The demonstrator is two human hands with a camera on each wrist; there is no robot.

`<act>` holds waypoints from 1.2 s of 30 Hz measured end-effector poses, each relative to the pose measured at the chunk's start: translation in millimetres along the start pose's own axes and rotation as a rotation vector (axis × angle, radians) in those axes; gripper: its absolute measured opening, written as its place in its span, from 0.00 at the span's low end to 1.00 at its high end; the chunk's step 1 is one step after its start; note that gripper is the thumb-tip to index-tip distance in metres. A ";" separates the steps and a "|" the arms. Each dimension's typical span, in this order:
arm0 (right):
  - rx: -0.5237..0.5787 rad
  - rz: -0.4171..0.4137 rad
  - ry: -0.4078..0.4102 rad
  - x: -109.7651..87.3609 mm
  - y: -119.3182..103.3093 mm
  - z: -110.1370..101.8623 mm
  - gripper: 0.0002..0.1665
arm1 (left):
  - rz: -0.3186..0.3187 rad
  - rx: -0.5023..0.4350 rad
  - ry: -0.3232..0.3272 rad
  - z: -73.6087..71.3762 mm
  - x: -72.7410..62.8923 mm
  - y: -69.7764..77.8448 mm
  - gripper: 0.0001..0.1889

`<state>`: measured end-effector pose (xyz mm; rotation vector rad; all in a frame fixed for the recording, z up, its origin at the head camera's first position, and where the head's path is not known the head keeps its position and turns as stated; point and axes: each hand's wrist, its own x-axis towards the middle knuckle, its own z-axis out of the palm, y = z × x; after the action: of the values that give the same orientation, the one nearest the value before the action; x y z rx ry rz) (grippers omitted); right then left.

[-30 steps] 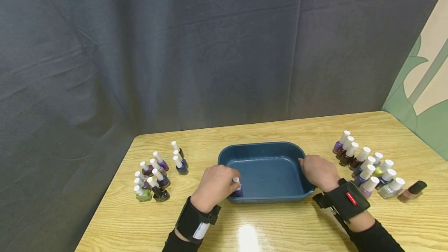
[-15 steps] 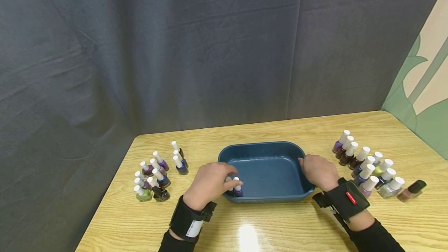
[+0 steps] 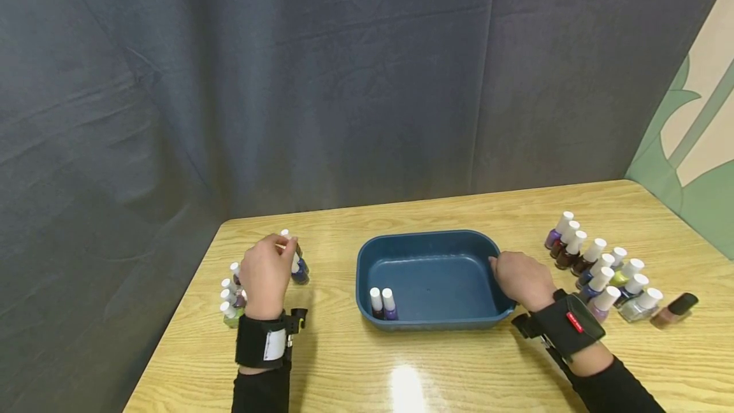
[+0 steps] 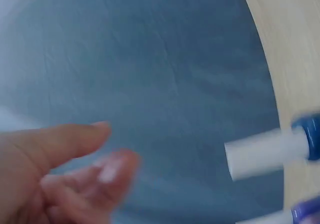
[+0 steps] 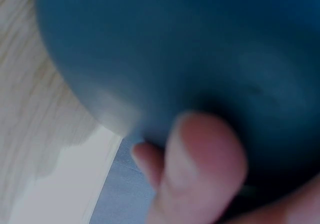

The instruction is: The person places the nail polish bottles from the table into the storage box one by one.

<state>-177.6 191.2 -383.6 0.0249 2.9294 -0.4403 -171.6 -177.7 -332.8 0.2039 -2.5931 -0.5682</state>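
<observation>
My left hand (image 3: 266,276) is over the nail polish bottles on the left side of the table. In the left wrist view its thumb (image 4: 75,143) and fingers are apart with nothing between them, and a blue nail polish bottle (image 4: 270,151) with a white cap stands a little way off. My right hand (image 3: 524,282) grips the right rim of a dark blue plastic tub (image 3: 430,324), thumb (image 5: 205,164) on the inside. Two white-capped nail polish bottles, one dark (image 3: 376,302) and one purple (image 3: 390,303), stand side by side in the tub's front left corner.
More bottles stand at left, partly hidden by my left hand, including a green bottle (image 3: 230,316). To the right is a slanting group of white-capped bottles (image 3: 596,279), with a black-capped bottle (image 3: 676,311) at its end. A grey curtain (image 3: 367,81) hangs behind the table.
My left hand has let go of a dark nail polish bottle in the tub and moved left to the bottles there. My right hand has stayed on the tub's rim.
</observation>
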 end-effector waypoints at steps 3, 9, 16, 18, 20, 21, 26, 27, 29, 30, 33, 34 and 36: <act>0.001 0.000 -0.003 0.3 0.0 -0.2 0.26 | -0.103 0.033 -0.060 -0.7 4.0 -12.8 0.15; -0.001 -0.002 -0.002 0.4 0.3 0.3 0.26 | -0.139 0.072 -0.208 6.0 8.8 -24.3 0.15; 0.004 -0.021 0.009 -0.4 0.5 1.6 0.26 | -0.110 0.068 -0.219 20.4 11.2 -28.3 0.18; 0.006 -0.022 0.009 -0.6 0.4 1.4 0.26 | -0.118 0.065 -0.223 23.0 11.5 -28.6 0.22; 0.005 -0.021 0.009 -0.6 0.2 1.2 0.26 | -0.124 0.061 -0.226 25.1 11.7 -29.3 0.23; 0.005 -0.020 0.008 -0.5 0.1 1.1 0.26 | -0.125 0.058 -0.225 26.0 11.7 -29.7 0.23; -0.001 -0.023 0.006 -0.4 0.2 1.1 0.26 | -0.115 0.052 -0.211 27.6 11.8 -30.6 0.21; -0.002 -0.025 0.007 -0.4 0.3 1.2 0.26 | -0.108 0.051 -0.210 27.1 11.5 -30.6 0.21; -0.002 -0.024 0.006 -0.5 0.4 1.1 0.26 | -0.084 0.057 -0.203 24.2 10.9 -29.3 0.22; -0.003 -0.025 0.006 -0.4 0.4 1.0 0.26 | -0.073 0.058 -0.201 22.3 10.6 -28.2 0.23; 0.000 -0.025 0.007 -0.3 0.5 0.8 0.26 | -0.045 0.046 -0.184 13.1 8.7 -22.1 0.25; 0.000 -0.024 0.007 -0.3 0.6 0.7 0.26 | -0.036 0.044 -0.173 9.8 8.1 -19.5 0.25; 0.001 -0.023 0.011 -0.1 0.8 0.5 0.26 | -0.032 0.028 -0.158 4.2 7.0 -14.7 0.25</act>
<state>-177.4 191.9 -384.3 -0.0068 2.9428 -0.4464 -179.2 -191.1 -339.6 0.2185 -2.7562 -0.5807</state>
